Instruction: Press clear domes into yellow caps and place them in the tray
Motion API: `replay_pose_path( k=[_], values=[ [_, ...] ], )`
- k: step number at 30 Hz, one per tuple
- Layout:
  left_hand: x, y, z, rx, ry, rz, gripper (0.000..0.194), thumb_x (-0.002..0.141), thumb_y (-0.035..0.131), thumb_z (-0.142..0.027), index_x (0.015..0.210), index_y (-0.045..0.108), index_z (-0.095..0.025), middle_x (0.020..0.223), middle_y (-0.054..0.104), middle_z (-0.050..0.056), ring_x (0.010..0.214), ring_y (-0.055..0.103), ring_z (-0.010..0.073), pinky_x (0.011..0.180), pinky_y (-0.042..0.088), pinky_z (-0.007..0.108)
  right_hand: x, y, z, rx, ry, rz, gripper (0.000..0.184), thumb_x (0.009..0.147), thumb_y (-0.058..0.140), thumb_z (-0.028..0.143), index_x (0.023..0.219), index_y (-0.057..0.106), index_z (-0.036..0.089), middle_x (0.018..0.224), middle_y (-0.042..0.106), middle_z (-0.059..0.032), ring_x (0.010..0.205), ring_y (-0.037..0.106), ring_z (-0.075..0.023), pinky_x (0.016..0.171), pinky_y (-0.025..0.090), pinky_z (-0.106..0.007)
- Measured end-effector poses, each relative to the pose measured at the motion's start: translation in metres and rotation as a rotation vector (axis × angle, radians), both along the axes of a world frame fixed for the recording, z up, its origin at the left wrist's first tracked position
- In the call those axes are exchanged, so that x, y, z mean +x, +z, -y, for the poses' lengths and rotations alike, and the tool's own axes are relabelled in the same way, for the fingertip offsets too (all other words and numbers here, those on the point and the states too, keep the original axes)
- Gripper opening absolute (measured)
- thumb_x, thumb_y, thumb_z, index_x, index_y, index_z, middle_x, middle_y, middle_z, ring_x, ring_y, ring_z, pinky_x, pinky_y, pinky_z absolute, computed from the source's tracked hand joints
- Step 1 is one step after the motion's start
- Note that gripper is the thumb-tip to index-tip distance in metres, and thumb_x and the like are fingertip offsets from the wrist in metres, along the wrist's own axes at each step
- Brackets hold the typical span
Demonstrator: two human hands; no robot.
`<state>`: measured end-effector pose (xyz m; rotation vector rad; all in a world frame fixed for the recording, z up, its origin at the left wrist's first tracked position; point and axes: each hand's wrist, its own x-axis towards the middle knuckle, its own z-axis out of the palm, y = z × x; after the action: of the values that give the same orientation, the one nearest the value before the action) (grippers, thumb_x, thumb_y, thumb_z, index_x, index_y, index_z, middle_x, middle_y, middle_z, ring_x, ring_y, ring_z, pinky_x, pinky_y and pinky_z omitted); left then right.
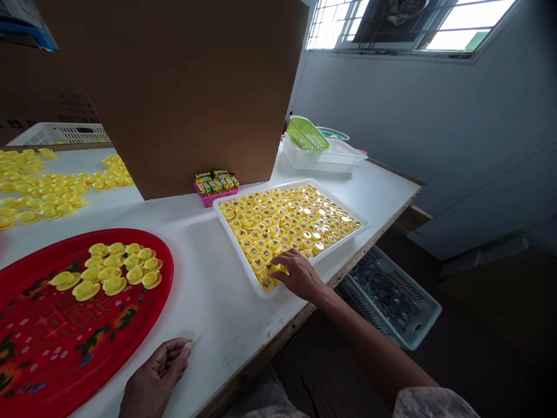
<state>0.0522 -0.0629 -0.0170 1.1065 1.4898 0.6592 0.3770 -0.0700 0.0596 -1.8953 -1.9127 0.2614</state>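
My right hand [298, 274] reaches over the near edge of a white tray [243, 262]. Its thumb and fingers are apart around yellow pieces at the tray's front corner, and I see none clearly gripped. Small round yellow pieces [278, 223] with printed faces on top fill the tray in close rows. My left hand [154, 374] is closed in a pinch low over the white table [209, 325]. Something small and pale shows at its fingertips, too small to name. Left of it, yellow hat-shaped pieces [107, 270] lie on a round red tray [108, 354].
Behind the white tray stand a pink basket [213, 198] of small packets and a large cardboard sheet [195, 98]. More yellow pieces [43, 191] lie at the far left. A green basket [307, 133] rests on a clear bin [322, 158]. Below the table edge is a crate [409, 325].
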Motion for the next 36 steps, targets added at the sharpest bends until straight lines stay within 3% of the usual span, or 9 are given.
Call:
replay_pose_path(
  k=[4, 9, 15, 20, 29, 36],
  values=[
    [0.0, 0.001, -0.001, -0.013, 0.003, -0.007, 0.052, 0.049, 0.073, -0.058, 0.083, 0.065, -0.019, 0.073, 0.069, 0.003, 0.066, 0.067, 0.0203, 0.062, 0.055, 0.024, 0.006, 0.004, 0.001, 0.037, -0.003, -0.089, 0.015, 0.086, 0.057, 0.023, 0.098, 0.067, 0.021, 0.095, 0.067, -0.0062, 0.091, 0.058, -0.018, 0.082, 0.043, -0.031],
    [0.0, 0.0, -0.001, -0.006, 0.011, -0.008, 0.053, 0.048, 0.073, -0.059, 0.082, 0.065, -0.019, 0.073, 0.069, 0.003, 0.064, 0.066, 0.0201, 0.059, 0.056, 0.024, 0.018, 0.004, 0.005, 0.016, -0.134, -0.075, 0.022, 0.083, 0.055, 0.011, 0.096, 0.068, 0.021, 0.097, 0.066, -0.0062, 0.086, 0.061, -0.0169, 0.076, 0.046, -0.027],
    [-0.001, -0.001, -0.003, -0.027, 0.018, 0.006, 0.052, 0.047, 0.074, -0.056, 0.082, 0.065, -0.018, 0.074, 0.07, 0.003, 0.065, 0.067, 0.0197, 0.06, 0.056, 0.024, 0.011, -0.002, 0.003, -0.036, -0.104, -0.116, 0.019, 0.078, 0.061, 0.012, 0.093, 0.07, 0.021, 0.091, 0.068, -0.0044, 0.08, 0.063, -0.0155, 0.07, 0.045, -0.024],
    [-0.007, -0.002, -0.012, -0.126, -0.053, 0.006, 0.057, 0.041, 0.077, -0.056, 0.082, 0.067, -0.017, 0.077, 0.071, 0.005, 0.071, 0.068, 0.0225, 0.063, 0.057, 0.026, 0.011, -0.002, -0.001, -0.085, -0.091, -0.06, 0.014, 0.079, 0.061, 0.014, 0.088, 0.07, 0.02, 0.082, 0.068, -0.0035, 0.075, 0.062, -0.0155, 0.066, 0.042, -0.023],
    [-0.009, -0.008, -0.01, -0.06, -0.055, -0.008, 0.056, 0.044, 0.075, -0.057, 0.083, 0.067, -0.018, 0.075, 0.071, 0.004, 0.066, 0.067, 0.0204, 0.061, 0.057, 0.026, 0.018, -0.003, 0.001, -0.042, -0.145, -0.069, 0.018, 0.083, 0.055, 0.015, 0.09, 0.07, 0.02, 0.085, 0.069, -0.0042, 0.078, 0.062, -0.016, 0.069, 0.043, -0.024],
    [-0.012, 0.01, -0.007, 0.014, -0.067, -0.093, 0.051, 0.047, 0.073, -0.058, 0.082, 0.066, -0.021, 0.074, 0.071, 0.003, 0.069, 0.067, 0.0225, 0.06, 0.056, 0.026, 0.022, -0.003, 0.007, 0.019, -0.192, -0.09, 0.019, 0.086, 0.05, 0.015, 0.087, 0.069, 0.019, 0.086, 0.068, -0.0054, 0.079, 0.063, -0.017, 0.069, 0.045, -0.025]
  ],
)
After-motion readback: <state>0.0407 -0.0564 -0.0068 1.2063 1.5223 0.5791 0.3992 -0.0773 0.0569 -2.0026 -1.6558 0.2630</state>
